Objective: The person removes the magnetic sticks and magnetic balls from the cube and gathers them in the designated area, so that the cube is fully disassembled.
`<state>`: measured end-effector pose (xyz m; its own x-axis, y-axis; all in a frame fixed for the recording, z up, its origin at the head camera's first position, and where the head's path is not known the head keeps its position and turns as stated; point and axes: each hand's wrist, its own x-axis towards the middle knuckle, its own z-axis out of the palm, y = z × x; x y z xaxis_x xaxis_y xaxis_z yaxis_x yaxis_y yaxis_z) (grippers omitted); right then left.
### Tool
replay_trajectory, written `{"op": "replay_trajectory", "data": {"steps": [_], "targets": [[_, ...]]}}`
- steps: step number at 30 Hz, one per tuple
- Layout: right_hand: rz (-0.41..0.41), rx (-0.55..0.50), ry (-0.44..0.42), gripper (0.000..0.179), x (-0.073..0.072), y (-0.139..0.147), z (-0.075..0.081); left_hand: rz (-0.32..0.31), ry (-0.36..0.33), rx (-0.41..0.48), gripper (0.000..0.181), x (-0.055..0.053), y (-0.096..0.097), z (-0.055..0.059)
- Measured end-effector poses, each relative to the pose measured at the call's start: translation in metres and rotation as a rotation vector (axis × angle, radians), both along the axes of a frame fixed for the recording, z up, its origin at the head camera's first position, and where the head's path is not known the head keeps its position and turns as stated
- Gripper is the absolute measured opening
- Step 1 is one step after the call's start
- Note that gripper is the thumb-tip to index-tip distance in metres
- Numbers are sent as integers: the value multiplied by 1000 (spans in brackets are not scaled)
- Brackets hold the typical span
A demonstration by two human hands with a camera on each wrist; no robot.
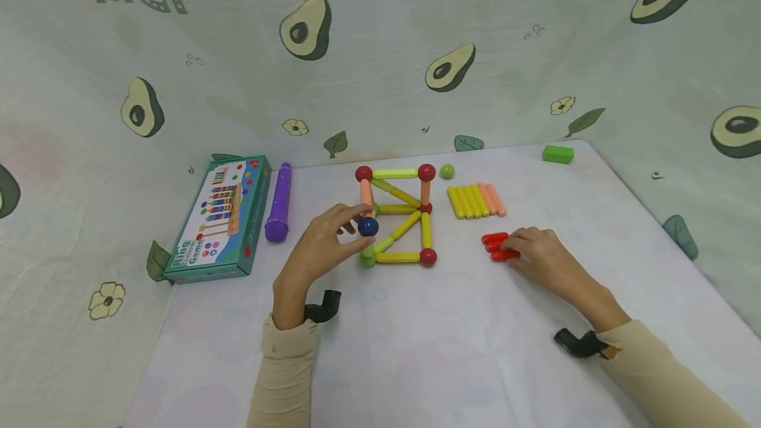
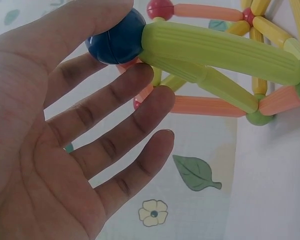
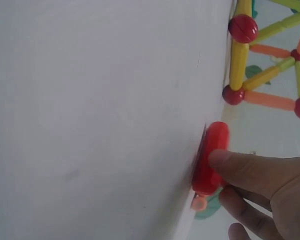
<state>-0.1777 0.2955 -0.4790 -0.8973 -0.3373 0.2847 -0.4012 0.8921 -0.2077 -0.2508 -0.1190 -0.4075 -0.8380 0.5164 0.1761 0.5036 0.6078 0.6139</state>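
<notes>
My left hand pinches a dark blue ball between thumb and fingers, at the near upper left of a stick-and-ball structure. In the left wrist view the blue ball meets the end of a yellow-green stick; the other fingers are spread loosely. The structure has yellow sticks, orange sticks, red balls and green balls. To the right, my right hand pinches the nearest of several short red sticks lying on the table. Its thumb presses the red stick in the right wrist view.
Yellow sticks and two orange sticks lie in a row behind the red ones. A loose green ball and a green block are farther back. On the left are a purple microphone-shaped toy and a game box.
</notes>
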Motion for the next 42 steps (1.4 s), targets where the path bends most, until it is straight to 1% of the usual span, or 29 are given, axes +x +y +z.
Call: {"op": "replay_trajectory", "data": {"steps": [4, 7, 15, 23, 29, 34, 36, 39, 40, 42], "targets": [[-32, -23, -31, 44, -6, 2, 0, 5, 2, 1, 56, 0, -1, 1], [-31, -39, -64, 48, -11, 3, 0, 7, 1, 0, 57, 0, -1, 1], [-2, -44, -152, 40, -26, 4, 4, 8, 0, -4, 56, 0, -2, 1], [-6, -57, -164, 40, -40, 1, 3, 22, 2, -8, 57, 0, -2, 1], [-12, -73, -166, 39, -47, 0, -1, 6, -2, 2, 57, -1, -2, 0], [-33, -89, -185, 40, -50, -3, -1, 19, -13, -14, 57, -1, -1, -1], [-56, -129, -184, 39, -48, -6, 0, 15, -22, -14, 57, -1, -1, -1], [-72, -217, -165, 36, -46, -16, 3, 6, -42, -2, 57, -2, -1, -2], [-66, -251, -154, 34, -45, -22, 4, 4, -49, 5, 57, -2, -1, -2], [-26, -308, -123, 31, -44, -35, 8, 0, -55, 13, 57, -3, -2, -2]]}}
